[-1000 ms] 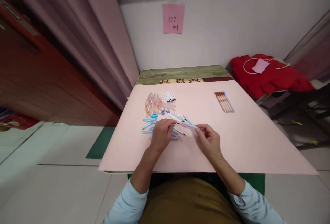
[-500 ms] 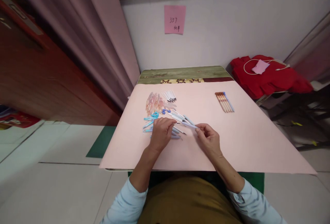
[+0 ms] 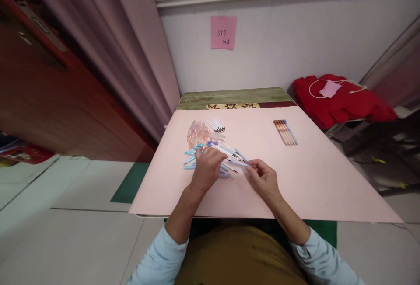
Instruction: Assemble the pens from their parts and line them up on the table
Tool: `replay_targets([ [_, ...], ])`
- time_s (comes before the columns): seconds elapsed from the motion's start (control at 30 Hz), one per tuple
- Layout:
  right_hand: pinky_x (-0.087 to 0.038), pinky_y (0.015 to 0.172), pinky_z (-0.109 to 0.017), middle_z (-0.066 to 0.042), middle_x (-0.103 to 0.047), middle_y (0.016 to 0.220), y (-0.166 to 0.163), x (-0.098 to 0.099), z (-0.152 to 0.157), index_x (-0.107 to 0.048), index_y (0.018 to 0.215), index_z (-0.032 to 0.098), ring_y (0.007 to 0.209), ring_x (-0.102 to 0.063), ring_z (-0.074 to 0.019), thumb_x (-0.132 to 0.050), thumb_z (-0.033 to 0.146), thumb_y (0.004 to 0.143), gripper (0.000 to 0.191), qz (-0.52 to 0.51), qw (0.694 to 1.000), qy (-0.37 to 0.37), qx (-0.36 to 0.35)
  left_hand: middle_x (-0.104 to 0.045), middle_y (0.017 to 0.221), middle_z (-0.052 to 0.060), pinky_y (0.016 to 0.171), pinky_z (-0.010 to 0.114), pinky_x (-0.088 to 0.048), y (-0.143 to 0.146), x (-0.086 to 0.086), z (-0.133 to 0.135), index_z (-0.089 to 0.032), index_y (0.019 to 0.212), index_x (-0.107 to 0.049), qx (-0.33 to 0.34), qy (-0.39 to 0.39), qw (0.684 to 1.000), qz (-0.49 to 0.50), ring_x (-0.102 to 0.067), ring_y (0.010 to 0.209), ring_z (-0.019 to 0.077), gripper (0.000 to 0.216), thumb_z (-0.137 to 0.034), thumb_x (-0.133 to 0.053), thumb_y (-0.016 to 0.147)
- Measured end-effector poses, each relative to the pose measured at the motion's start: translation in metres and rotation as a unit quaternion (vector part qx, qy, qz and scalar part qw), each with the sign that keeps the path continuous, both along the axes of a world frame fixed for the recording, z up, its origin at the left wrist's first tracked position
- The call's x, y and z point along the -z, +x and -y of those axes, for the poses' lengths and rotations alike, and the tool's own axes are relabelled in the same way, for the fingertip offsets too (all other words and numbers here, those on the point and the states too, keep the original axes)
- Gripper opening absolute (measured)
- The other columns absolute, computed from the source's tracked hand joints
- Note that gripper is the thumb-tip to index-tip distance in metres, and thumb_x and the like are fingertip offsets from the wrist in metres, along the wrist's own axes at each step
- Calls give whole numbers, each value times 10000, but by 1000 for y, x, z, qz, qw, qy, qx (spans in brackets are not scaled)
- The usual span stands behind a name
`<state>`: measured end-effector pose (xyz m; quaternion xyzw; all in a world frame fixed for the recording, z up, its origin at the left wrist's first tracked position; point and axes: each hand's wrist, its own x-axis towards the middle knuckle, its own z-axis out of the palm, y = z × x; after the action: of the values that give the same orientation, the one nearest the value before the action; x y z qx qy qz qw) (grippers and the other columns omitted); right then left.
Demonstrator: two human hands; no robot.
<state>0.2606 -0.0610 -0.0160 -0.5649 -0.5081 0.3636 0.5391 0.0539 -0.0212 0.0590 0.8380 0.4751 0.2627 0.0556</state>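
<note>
Over the pile of pen parts, my left hand [image 3: 206, 167] is closed in a pinch on a thin pen refill, mostly hidden by the fingers. My right hand [image 3: 265, 179] grips a pale blue pen barrel [image 3: 242, 164] by its right end, the other end pointing at the left fingertips. Around my left hand lie turquoise pen parts [image 3: 189, 160] and white refills with dark tips [image 3: 226, 148]. Small dark blue pieces [image 3: 212, 144] sit just beyond. Whether the refill's tip is inside the barrel is too small to tell.
Pinkish clear barrels [image 3: 197, 133] and a fan of white, black-tipped refills [image 3: 216, 124] lie at the back left of the pink-covered table [image 3: 315, 175]. A row of brown-capped pens [image 3: 284, 133] with one blue pen lies at right. Red cloth [image 3: 344, 106] with a cable is beyond the table.
The view has tilted up a little, so the table's back part sits lower in the picture. Both hands keep their grips; the barrel's left end has dipped slightly.
</note>
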Motion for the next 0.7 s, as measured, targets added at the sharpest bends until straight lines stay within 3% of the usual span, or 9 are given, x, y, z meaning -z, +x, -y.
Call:
replay_targets([
  [0.17,-363,486,-237,19,-573,618,0,1,0,-696,925,185,513,-441,-118,-655,442,818,282,4,1000,1,-1,-680,940,48,933,387,-373,-1,-3,-2,-240,966,-672,29,16,999,6,-566,994,210,210,-183,-469,958],
  [0.4,-401,522,-248,2,-593,658,2,4,0,-669,913,181,562,-488,-135,-653,425,821,261,-31,999,8,14,-688,944,48,935,394,-366,-9,-3,-5,-229,955,-663,-14,27,999,28,-571,995,216,192,-168,-482,946],
  [0.7,-409,528,-248,-4,-615,691,3,4,0,-673,915,180,568,-494,-130,-657,407,821,245,-32,999,3,4,-679,949,40,925,379,-361,-6,0,-3,-233,982,-662,0,26,999,27,-564,1000,208,207,-164,-468,955],
])
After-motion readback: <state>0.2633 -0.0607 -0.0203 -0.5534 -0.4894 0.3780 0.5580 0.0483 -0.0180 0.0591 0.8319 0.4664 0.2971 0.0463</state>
